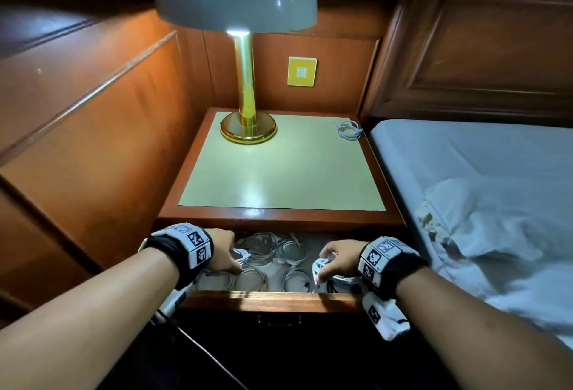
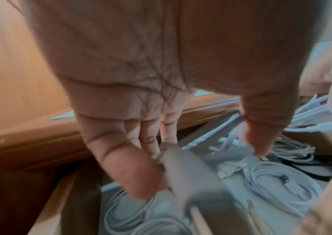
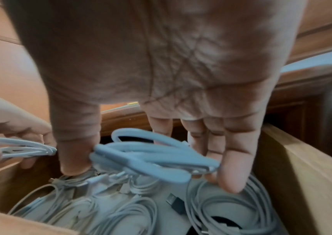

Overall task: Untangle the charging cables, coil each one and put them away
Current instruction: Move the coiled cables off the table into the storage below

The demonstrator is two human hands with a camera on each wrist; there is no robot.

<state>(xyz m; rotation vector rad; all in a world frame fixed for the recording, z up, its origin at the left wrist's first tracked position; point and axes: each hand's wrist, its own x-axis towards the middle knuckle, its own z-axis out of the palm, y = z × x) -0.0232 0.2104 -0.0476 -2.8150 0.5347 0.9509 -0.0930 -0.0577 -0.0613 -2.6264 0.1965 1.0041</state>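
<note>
A bed point(image 1: 483, 172) flanks the wooden nightstand point(image 1: 279, 216) bearing a lamp point(image 1: 245, 48) and one coiled cable point(image 1: 349, 130), while over its open drawer point(image 1: 273, 298) full of white coils point(image 1: 273, 250) the left hand point(image 1: 221, 251) and right hand point(image 1: 339, 258) each pinch a coiled white cable bundle point(image 3: 151, 155).

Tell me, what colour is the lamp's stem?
Shiny gold, like its round base; the lamp's stem shows best in the head view.
</note>
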